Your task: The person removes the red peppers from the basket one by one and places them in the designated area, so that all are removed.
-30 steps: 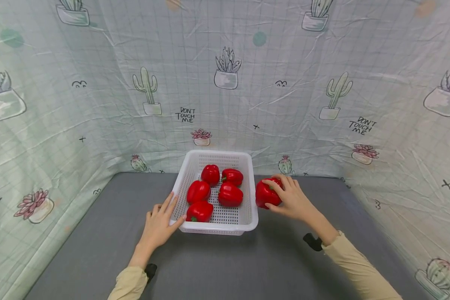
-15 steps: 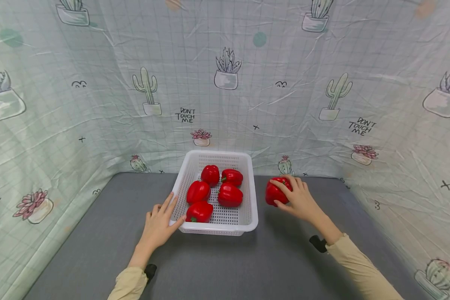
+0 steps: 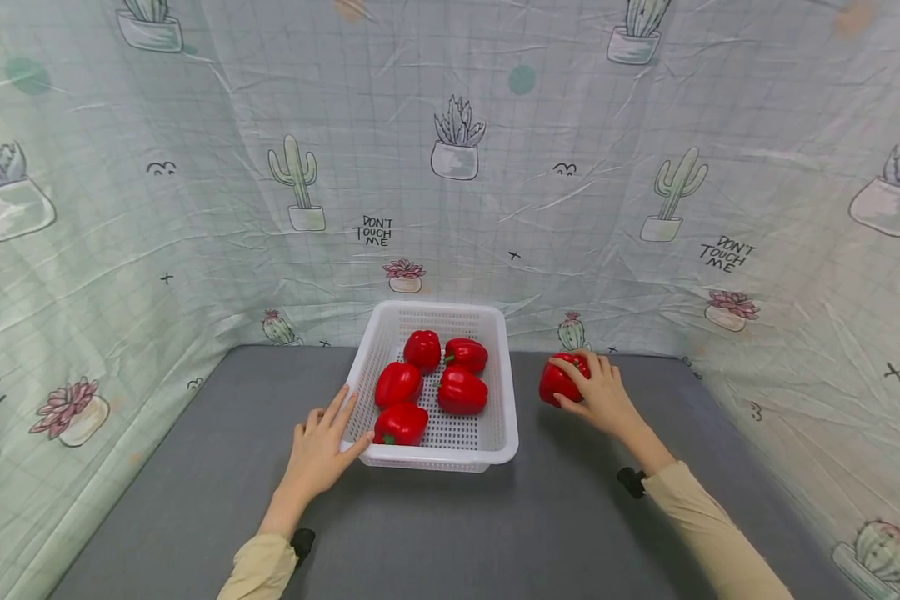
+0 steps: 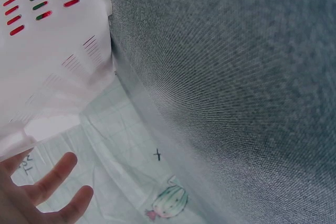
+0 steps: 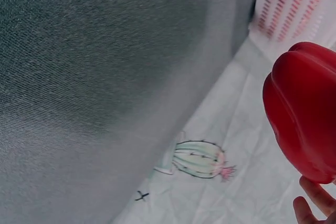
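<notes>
My right hand [image 3: 604,397] grips a glossy red bell pepper [image 3: 554,385] over the table, to the right of a white perforated plastic basket [image 3: 508,400]. Seen from the right wrist, the bell pepper [image 5: 310,114] is large at the right edge, with fingertips [image 5: 317,192] under its lower end. My left hand [image 3: 318,454] rests on the basket's near left corner, its fingers stretched along the rim and the thumb at the front edge. In the left wrist view, loosely spread fingers [image 4: 55,177] show below the basket wall [image 4: 47,77]. Several red bell peppers [image 3: 462,391] lie inside the basket.
A dark grey table [image 3: 450,533] carries the basket. Behind it and at both sides hangs a pale curtain [image 3: 450,233] printed with cacti, meeting the table's back edge close behind the basket.
My right hand has moved the held bell pepper rightward, away from the basket's right rim. The left hand, the basket and the peppers in it have stayed in place.
</notes>
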Tool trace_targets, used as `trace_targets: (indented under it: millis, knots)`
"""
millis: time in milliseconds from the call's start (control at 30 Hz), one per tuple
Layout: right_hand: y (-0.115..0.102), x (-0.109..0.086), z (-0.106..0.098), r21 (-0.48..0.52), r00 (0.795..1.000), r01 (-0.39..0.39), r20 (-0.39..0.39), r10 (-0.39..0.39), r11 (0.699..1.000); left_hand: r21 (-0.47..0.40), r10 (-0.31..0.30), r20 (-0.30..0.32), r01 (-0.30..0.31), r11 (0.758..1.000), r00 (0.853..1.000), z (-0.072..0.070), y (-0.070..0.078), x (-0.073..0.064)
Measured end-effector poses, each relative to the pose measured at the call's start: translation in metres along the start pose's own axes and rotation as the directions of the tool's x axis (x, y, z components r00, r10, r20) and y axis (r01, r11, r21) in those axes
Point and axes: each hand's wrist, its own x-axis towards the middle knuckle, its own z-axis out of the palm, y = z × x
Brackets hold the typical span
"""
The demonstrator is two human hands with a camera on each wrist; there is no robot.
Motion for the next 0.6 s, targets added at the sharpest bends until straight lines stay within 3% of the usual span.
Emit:
trace_targets:
  millis: [267, 600]
  knots:
    - [0.010, 0.001, 0.014, 0.004, 0.999, -0.032, 0.023, 0.032, 0.999, -0.002, -0.001, -0.004, 0.001, 1.000, 1.000, 0.000, 0.001, 0.000]
    - [0.022, 0.011, 0.033, 0.010, 0.990, -0.065, 0.125, 0.063, 0.998, -0.008, -0.001, -0.021, 0.001, 1.000, 1.000, 0.002, 0.000, 0.000]
